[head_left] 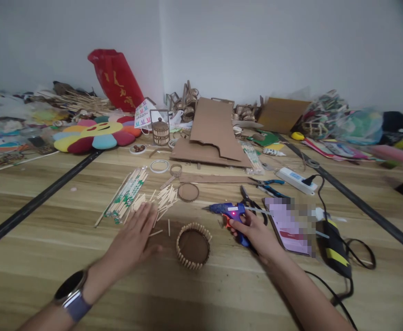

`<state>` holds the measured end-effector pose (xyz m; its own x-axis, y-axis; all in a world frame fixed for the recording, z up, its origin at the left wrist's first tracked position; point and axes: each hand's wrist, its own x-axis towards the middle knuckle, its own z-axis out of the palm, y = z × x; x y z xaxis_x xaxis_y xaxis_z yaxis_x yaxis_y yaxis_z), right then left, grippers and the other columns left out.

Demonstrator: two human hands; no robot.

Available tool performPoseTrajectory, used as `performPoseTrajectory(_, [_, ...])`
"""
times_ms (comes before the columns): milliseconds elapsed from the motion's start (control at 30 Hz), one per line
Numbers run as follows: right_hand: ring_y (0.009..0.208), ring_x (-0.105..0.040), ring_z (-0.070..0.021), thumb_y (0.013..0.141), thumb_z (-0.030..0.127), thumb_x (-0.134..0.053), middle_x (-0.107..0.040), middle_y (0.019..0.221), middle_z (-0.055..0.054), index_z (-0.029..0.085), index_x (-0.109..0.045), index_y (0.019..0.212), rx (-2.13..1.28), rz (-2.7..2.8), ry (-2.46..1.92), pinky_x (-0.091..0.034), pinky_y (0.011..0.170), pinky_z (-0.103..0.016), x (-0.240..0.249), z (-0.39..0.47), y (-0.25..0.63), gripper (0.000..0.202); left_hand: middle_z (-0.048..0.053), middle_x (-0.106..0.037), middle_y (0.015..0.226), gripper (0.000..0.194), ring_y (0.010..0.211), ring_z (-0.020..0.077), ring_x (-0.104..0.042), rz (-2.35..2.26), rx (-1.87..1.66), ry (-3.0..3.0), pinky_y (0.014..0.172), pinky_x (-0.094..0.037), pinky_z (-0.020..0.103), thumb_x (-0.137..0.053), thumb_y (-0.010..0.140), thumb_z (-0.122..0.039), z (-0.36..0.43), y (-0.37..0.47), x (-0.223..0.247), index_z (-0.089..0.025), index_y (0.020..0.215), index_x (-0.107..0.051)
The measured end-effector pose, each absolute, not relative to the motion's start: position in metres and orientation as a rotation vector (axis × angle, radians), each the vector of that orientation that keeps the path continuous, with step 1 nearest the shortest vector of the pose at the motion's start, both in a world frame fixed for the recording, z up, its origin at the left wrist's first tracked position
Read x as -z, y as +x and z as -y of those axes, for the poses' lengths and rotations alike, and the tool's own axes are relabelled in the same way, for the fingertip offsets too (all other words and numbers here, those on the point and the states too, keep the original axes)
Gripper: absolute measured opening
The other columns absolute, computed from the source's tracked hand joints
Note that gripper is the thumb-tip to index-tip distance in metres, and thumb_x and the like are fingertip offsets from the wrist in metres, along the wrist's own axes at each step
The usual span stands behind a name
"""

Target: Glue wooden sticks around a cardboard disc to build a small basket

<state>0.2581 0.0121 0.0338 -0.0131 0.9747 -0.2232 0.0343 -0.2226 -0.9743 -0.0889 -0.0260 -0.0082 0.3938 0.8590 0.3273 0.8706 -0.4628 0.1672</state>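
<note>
My right hand (pixel 251 230) is wrapped round the handle of a blue hot glue gun (pixel 226 209), with a finger at its orange trigger and a red light lit on its side. The nozzle points left, above a round cardboard basket (pixel 193 248) rimmed with short upright wooden sticks. My left hand (pixel 139 230) lies flat with fingers stretched out, at the near edge of a pile of short cut sticks (pixel 167 198). Whether its fingertips touch any stick I cannot tell. Beyond the pile sits a cardboard disc (pixel 188 191) with a dark rim.
Packaged sticks (pixel 128 195) lie left of the pile. To the right are a phone (pixel 287 225), pliers (pixel 270 186), a power strip (pixel 296 180) and a black-and-yellow device (pixel 334 248) with a loose cord. Cardboard sheets (pixel 213 133) and a small lidded bucket (pixel 161 132) stand farther back.
</note>
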Motion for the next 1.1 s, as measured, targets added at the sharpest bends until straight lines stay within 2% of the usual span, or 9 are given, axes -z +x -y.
performPoseTrajectory(67, [0.054,-0.054,-0.0109,0.055,0.052,-0.088,-0.064,0.065,0.002,0.020,-0.055,0.083,-1.393,1.125,-1.378,-0.042,0.051,-0.023,-0.032,-0.014,0.258,0.054,0.025,-0.032,0.158,0.081,0.148,0.0456,-0.023,1.669,0.407,-2.485,0.114,-0.029,0.065,-0.056,0.091,-0.058,0.012,-0.091,0.013,-0.014,0.154,-0.031])
performPoseTrajectory(133, [0.053,-0.053,-0.0103,0.054,0.053,-0.089,-0.065,0.065,0.002,0.021,-0.054,0.083,-1.410,1.115,-1.367,-0.042,0.051,-0.022,-0.030,-0.015,0.259,0.056,0.025,-0.031,0.159,0.080,0.148,0.0482,-0.019,1.750,0.272,-2.400,0.114,-0.024,0.068,-0.056,0.090,-0.061,-0.003,-0.085,0.012,-0.015,0.152,-0.036])
performPoseTrajectory(200, [0.053,-0.053,-0.0100,0.055,0.053,-0.089,-0.066,0.067,0.002,0.021,-0.053,0.083,-1.416,1.108,-1.363,-0.042,0.051,-0.022,-0.029,-0.015,0.259,0.056,0.025,-0.033,0.158,0.078,0.145,0.0502,-0.026,1.846,0.212,-2.344,0.111,-0.026,0.071,-0.054,0.091,-0.063,-0.016,-0.076,0.010,-0.017,0.152,-0.036])
performPoseTrajectory(367, [0.053,-0.054,-0.0108,0.055,0.053,-0.089,-0.062,0.065,0.004,0.022,-0.054,0.083,-1.420,1.080,-1.346,-0.042,0.048,-0.022,-0.027,-0.014,0.259,0.055,0.014,-0.039,0.158,0.058,0.146,0.0400,-0.031,1.602,0.282,-2.616,0.113,-0.033,0.062,-0.046,0.098,-0.054,-0.027,-0.057,0.007,-0.030,0.151,-0.039])
performPoseTrajectory(567, [0.054,-0.056,-0.0104,0.054,0.052,-0.090,-0.059,0.063,0.006,0.022,-0.053,0.081,-1.436,1.027,-1.313,-0.044,0.049,-0.022,-0.026,-0.014,0.258,0.055,0.012,-0.036,0.160,0.046,0.148,0.0319,-0.032,1.243,0.309,-2.859,0.117,-0.035,0.051,-0.041,0.103,-0.034,-0.037,-0.041,0.005,-0.022,0.148,-0.043])
performPoseTrajectory(733, [0.053,-0.056,-0.0106,0.053,0.053,-0.091,-0.058,0.060,0.007,0.022,-0.052,0.080,-1.383,0.954,-1.306,-0.044,0.048,-0.021,-0.029,-0.015,0.260,0.057,0.013,-0.034,0.161,0.048,0.151,0.0282,-0.025,1.004,0.236,-2.956,0.121,-0.030,0.046,-0.043,0.103,-0.031,-0.064,-0.016,0.004,-0.019,0.149,-0.039])
performPoseTrajectory(933, [0.054,-0.056,-0.0101,0.058,0.054,-0.088,-0.061,0.062,0.006,0.021,-0.053,0.085,-1.319,0.951,-1.281,-0.043,0.049,-0.020,-0.030,-0.016,0.263,0.055,0.013,-0.034,0.160,0.045,0.150,0.0279,-0.026,0.877,0.300,-3.037,0.121,-0.028,0.049,-0.042,0.104,-0.035,-0.089,0.013,0.006,-0.020,0.146,-0.044])
performPoseTrajectory(1033, [0.053,-0.055,-0.0098,0.059,0.055,-0.088,-0.061,0.062,0.006,0.021,-0.054,0.086,-1.311,0.962,-1.277,-0.041,0.047,-0.019,-0.029,-0.016,0.263,0.055,0.011,-0.039,0.158,0.042,0.150,0.0282,-0.027,0.899,0.370,-3.139,0.121,-0.028,0.052,-0.041,0.103,-0.032,-0.095,0.021,-0.001,-0.021,0.143,-0.049])
performPoseTrajectory(1100, [0.053,-0.055,-0.0102,0.059,0.055,-0.088,-0.062,0.063,0.005,0.021,-0.054,0.086,-1.300,0.964,-1.274,-0.041,0.047,-0.020,-0.028,-0.016,0.263,0.055,0.007,-0.045,0.155,0.041,0.150,0.0261,-0.029,0.962,0.475,-3.232,0.121,-0.030,0.049,-0.036,0.104,-0.030,-0.097,0.019,-0.011,-0.022,0.139,-0.054])
